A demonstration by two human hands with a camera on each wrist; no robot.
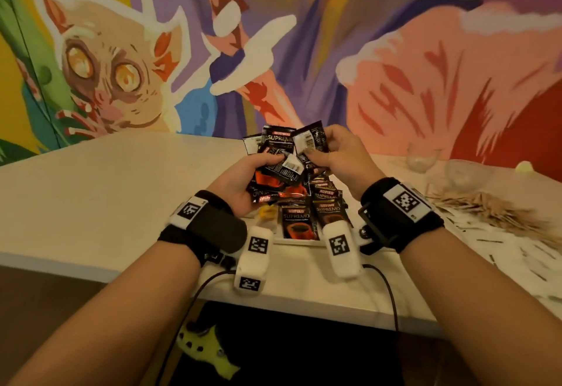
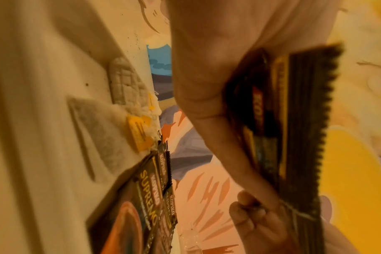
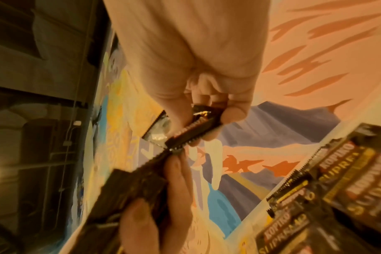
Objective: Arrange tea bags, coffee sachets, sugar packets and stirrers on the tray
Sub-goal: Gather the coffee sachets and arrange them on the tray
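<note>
Fingers (image 1: 267,159) of the left hand (image 1: 243,179) are curling round a fanned bunch of coffee sachets (image 1: 275,154), while the right hand (image 1: 337,157) is pinching one sachet (image 1: 310,139) at the top of that fan, thumb pressing on its face. Both hands are holding the bunch up above the tray (image 1: 301,241), which is sitting at the near edge of the table (image 1: 106,191).

Sachets on the tray (image 1: 307,218) are lying in a rough overlapping row, and tea bags (image 2: 102,130) with yellow tags are resting just beside them in the left wrist view. So the tea looks placed, and the coffee is seemingly partway, with the held bunch still to be laid down. Wooden stirrers (image 1: 486,206) are lying scattered towards the right edge of the table, well apart from the tray, not yet arranged. Sugar packets I cannot make out.

Each sachet is looking glossy black, with a saw-toothed edge, a barcode on the back and an orange cup printed on the front.
</note>
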